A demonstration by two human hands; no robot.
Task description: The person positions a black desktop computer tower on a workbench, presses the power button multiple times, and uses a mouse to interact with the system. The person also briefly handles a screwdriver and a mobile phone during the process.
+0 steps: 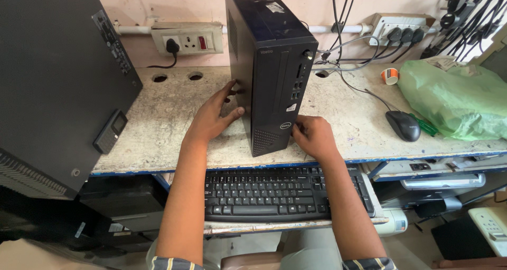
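Observation:
A slim black desktop computer case [269, 53] stands upright on the worn white desk [158, 122]. My left hand [214, 114] rests flat against its left side, fingers spread. At the lower right corner of the case's front panel, my right hand [312, 135] is curled against it. Both hands brace the case between them. A black keyboard [274, 192] lies on a pull-out shelf under my forearms.
A large black monitor [53, 80] leans at the left, with a small black device [110, 131] beside it. A black mouse [403, 125], a green-handled tool [424, 126], a green plastic bag [454, 98] and a tape roll [390, 76] lie at the right. Wall sockets [187, 39] and cables [401, 35] line the back.

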